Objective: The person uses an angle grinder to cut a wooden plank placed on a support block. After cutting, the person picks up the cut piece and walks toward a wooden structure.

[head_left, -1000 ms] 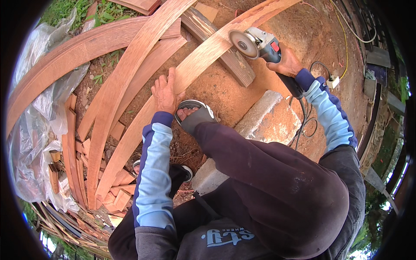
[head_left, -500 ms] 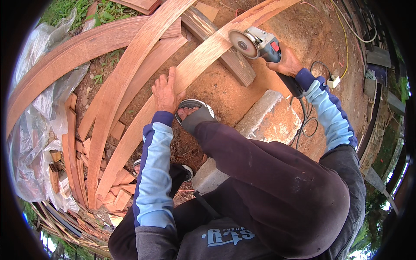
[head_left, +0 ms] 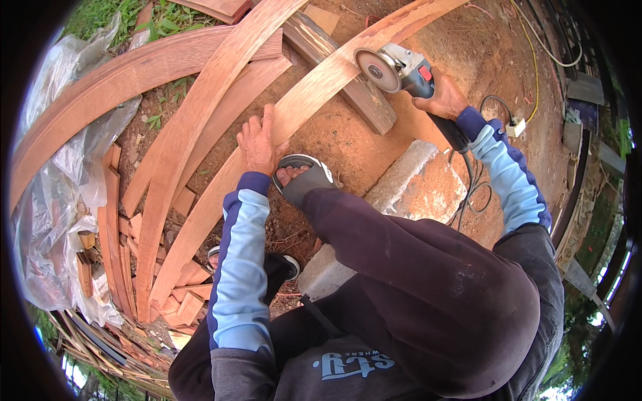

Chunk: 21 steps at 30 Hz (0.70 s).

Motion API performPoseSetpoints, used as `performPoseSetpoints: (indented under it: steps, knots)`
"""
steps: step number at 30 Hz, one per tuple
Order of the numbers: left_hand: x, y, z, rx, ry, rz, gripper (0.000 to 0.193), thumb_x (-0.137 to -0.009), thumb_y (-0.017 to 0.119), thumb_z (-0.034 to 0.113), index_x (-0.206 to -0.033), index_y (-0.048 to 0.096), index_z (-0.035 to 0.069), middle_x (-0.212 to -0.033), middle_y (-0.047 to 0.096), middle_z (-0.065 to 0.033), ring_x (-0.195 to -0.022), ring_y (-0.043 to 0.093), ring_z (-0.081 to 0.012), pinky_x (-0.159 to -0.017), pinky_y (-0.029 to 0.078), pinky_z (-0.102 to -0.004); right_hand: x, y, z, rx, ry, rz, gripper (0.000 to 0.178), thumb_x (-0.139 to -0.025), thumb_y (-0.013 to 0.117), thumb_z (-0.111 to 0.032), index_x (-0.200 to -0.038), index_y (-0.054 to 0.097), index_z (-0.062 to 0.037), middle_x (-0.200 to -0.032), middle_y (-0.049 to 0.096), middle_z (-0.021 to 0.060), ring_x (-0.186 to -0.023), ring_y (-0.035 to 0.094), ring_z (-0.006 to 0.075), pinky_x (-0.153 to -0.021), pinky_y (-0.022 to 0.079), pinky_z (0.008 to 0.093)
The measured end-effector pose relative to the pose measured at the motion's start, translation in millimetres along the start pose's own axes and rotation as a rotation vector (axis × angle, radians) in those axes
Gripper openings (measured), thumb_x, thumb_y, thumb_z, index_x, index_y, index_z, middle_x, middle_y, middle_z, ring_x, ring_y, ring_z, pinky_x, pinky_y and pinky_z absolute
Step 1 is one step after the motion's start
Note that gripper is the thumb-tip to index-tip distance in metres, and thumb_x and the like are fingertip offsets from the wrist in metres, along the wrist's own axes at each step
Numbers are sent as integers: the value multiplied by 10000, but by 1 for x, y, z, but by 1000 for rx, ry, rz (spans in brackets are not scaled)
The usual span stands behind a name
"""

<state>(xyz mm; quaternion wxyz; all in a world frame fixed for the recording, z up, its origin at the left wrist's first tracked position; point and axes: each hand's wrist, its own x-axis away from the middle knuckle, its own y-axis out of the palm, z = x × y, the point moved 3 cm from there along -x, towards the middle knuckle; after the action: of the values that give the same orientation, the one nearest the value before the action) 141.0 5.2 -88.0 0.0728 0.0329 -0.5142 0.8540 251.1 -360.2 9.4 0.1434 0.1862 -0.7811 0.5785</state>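
Observation:
A long curved wooden plank (head_left: pixel 311 90) runs diagonally from the lower left to the upper right. My left hand (head_left: pixel 257 142) is closed around its edge near the middle, with some fingers hidden behind the wood. In my right hand (head_left: pixel 445 99) is an angle grinder (head_left: pixel 418 77), gripped round its body. Its round disc (head_left: pixel 378 69) is beside the plank's right edge; whether they touch I cannot tell. Under the plank, a rough wooden beam (head_left: pixel 371 110) lies crosswise on the soil. My sandalled foot (head_left: pixel 301 177) is close to my left hand.
More curved planks (head_left: pixel 184 140) lie to the left, partly over clear plastic sheeting (head_left: pixel 50 160). Wood offcuts (head_left: pixel 190 304) are heaped at the lower left. A concrete block (head_left: pixel 424 180) sits beside my knee. The grinder's black cable (head_left: pixel 473 177) loops near a white socket (head_left: pixel 515 127).
Everything in the picture has shifted very slightly to the right. Both hands keep their holds, and the grinder stays at the same place along the plank.

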Motion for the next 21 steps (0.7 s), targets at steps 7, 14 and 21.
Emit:
performPoseSetpoints:
  steps: [7,14,21]
  knots:
    - [0,0,-1,-5,-3,-21,954,-597,831,184,-1417,349,128,-1088,484,-136,-1039,479,-326,-850,379,-435,-1,3,0,-19,2,3,631,-599,721,-274,-1081,522,81,-850,620,204,-774,624,279,-718,497,368]
    - [-1,2,-1,-9,-16,-20,951,-594,834,192,-1414,357,125,-1082,484,-132,-1035,479,-328,-848,380,-437,0,0,-6,-40,-3,1,636,-603,736,-302,-1018,512,125,-854,620,269,-804,639,357,-726,499,391]
    - [-2,-1,1,-9,-32,-35,949,-592,834,190,-1411,360,126,-1068,493,-135,-1032,481,-328,-844,381,-437,-1,2,-2,-45,-23,27,639,-597,734,-287,-1045,511,111,-847,620,250,-791,634,339,-719,498,387]
